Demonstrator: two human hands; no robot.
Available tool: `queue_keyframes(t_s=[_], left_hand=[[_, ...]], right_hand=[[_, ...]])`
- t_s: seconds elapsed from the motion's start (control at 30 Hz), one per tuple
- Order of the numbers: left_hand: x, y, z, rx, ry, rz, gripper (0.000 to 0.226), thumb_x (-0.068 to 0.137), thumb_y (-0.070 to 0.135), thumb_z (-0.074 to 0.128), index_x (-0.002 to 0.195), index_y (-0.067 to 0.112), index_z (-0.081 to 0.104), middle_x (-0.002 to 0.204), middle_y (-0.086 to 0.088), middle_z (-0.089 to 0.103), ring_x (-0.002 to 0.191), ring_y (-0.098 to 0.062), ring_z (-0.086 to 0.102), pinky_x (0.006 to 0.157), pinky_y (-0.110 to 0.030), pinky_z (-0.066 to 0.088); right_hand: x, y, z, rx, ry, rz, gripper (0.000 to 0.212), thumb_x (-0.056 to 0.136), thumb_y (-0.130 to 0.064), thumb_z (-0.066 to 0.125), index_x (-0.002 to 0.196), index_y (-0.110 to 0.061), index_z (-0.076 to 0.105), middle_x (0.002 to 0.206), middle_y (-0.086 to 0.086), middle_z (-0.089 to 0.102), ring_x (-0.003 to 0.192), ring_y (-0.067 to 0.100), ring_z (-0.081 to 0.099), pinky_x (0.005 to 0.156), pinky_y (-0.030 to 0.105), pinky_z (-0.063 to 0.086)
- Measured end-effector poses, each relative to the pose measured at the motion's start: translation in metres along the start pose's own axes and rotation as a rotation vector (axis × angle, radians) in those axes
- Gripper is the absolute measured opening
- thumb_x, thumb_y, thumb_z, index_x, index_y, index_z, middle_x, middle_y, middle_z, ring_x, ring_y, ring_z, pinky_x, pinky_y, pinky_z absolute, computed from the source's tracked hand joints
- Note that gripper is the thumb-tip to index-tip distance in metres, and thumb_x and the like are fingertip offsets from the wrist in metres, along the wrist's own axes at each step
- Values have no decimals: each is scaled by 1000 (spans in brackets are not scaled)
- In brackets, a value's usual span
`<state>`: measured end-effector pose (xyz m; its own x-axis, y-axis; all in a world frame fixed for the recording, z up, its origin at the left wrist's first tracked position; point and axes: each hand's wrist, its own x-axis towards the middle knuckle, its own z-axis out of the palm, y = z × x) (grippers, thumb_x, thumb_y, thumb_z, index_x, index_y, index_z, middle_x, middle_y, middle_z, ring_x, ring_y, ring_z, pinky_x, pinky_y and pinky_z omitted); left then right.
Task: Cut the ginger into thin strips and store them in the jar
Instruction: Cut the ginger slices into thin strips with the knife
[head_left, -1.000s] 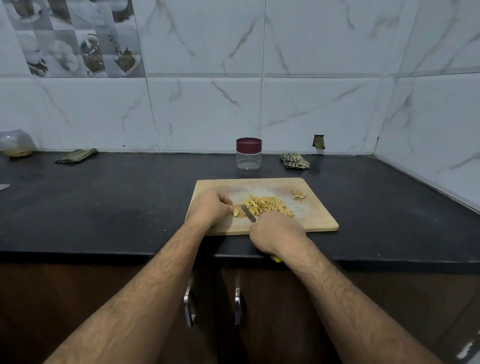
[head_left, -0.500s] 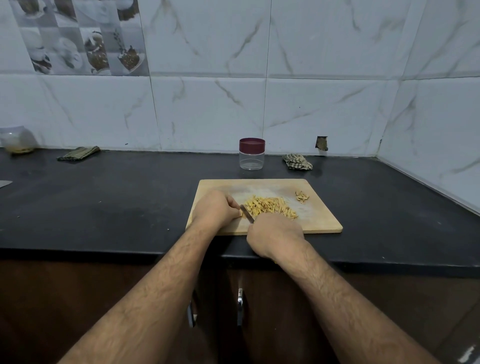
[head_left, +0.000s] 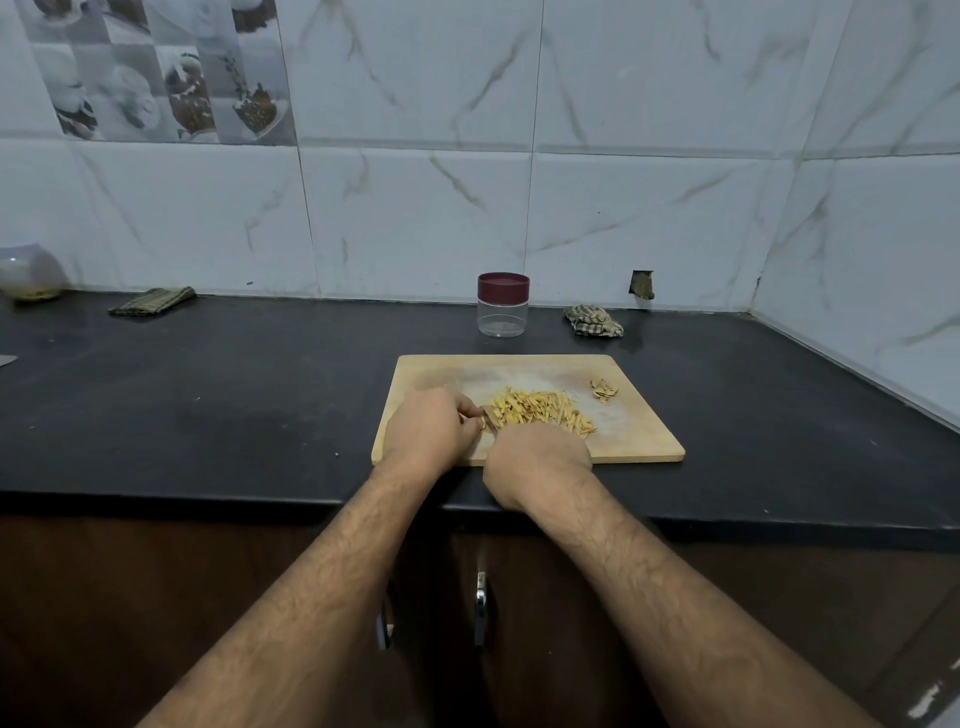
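Observation:
A wooden cutting board lies on the black counter. A heap of thin yellow ginger strips covers its middle, and a few peel scraps sit near its far right corner. My left hand is curled over a small ginger piece at the heap's left edge; the piece is mostly hidden. My right hand grips a knife whose blade shows only a short tip between the hands. A clear jar with a maroon lid stands shut behind the board.
A crumpled checked cloth lies right of the jar. A folded cloth and a rounded plastic container sit at the back left. Tiled walls close the back and right. Cabinet handles hang below the counter edge.
The knife blade has moved left, closer to my left fingers, and less of it shows. My hands stay close together at the heap's left edge.

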<state>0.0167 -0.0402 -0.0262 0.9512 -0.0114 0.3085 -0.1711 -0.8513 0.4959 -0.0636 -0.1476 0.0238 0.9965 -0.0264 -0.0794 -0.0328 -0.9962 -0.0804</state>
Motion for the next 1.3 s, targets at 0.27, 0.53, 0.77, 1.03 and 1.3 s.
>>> queue_keyframes(t_s=[0.27, 0.53, 0.77, 1.03, 1.3], left_hand=[[-4, 0, 3, -31, 39, -2, 19, 90, 27, 62, 101, 28, 77, 98, 9, 74, 90, -13, 66, 76, -30, 54], [-4, 0, 5, -4, 37, 15, 21, 90, 28, 60, 101, 29, 78, 99, 9, 75, 88, -16, 66, 75, -35, 56], [-3, -2, 7, -9, 35, 7, 23, 88, 32, 60, 104, 33, 77, 101, 13, 75, 89, -14, 67, 75, -32, 55], [-4, -1, 6, -10, 44, 0, 23, 90, 29, 60, 105, 31, 76, 102, 10, 74, 93, -17, 66, 76, -30, 53], [-6, 0, 4, -7, 20, -16, 22, 90, 29, 56, 94, 30, 78, 88, 6, 74, 80, -21, 63, 64, -30, 49]], right_hand=[[-11, 13, 6, 39, 64, 18, 24, 96, -17, 46, 112, -15, 64, 92, 2, 57, 82, 23, 55, 71, 33, 46], [-5, 3, 5, 39, 39, 5, 23, 96, -16, 46, 113, -16, 62, 97, 2, 57, 85, 22, 52, 75, 33, 42], [-1, -6, 0, 16, 18, 5, 22, 95, -15, 51, 114, -17, 64, 104, 1, 62, 85, 20, 49, 69, 32, 40], [-17, 5, 10, 24, -12, 25, 23, 96, -17, 49, 115, -15, 63, 97, 3, 58, 81, 22, 52, 69, 32, 44], [-4, 3, 9, 48, 34, 29, 20, 96, -18, 46, 111, -16, 60, 97, 3, 57, 83, 23, 50, 68, 33, 41]])
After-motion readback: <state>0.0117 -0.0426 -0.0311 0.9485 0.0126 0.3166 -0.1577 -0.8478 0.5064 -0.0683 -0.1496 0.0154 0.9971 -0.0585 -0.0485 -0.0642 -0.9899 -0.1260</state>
